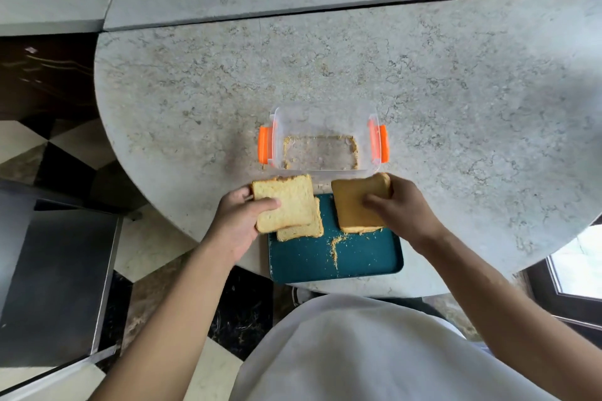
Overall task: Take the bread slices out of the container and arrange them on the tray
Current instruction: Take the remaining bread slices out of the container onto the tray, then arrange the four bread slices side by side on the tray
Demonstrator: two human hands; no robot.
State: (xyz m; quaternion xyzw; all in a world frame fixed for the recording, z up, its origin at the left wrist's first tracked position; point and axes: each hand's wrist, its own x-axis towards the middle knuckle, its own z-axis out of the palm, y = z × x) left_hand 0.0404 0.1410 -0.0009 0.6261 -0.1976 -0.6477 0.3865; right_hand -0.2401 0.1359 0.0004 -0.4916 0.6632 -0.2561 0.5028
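a round, speckled stone table (325,75) fills the upper and middle frame, with a seam running across its far part. at the bottom centre a white garment (358,352) covers the person's torso, and dark and pale floor tiles (65,156) show at the left edge.

just below frame centre a teal tray (365,257) sits at the table's near edge, its bare near half dusted with crumbs (335,246). directly above it in the frame stands the clear container (322,127) with orange latches (263,144) on both short sides — it holds only a ring of crumbs on its bottom.

the left hand (237,225) grips a pale bread slice (283,202) at its left edge, thumb on top and fingers below; this slice overlaps a second slice (309,229) lying on the tray's upper left corner, and whether the two touch cannot be told. the right hand (400,208) grasps a darker, browner slice (351,205) over the tray's upper right part, fingers curled over its right edge — another slice's edge (361,229) peeks out under it.
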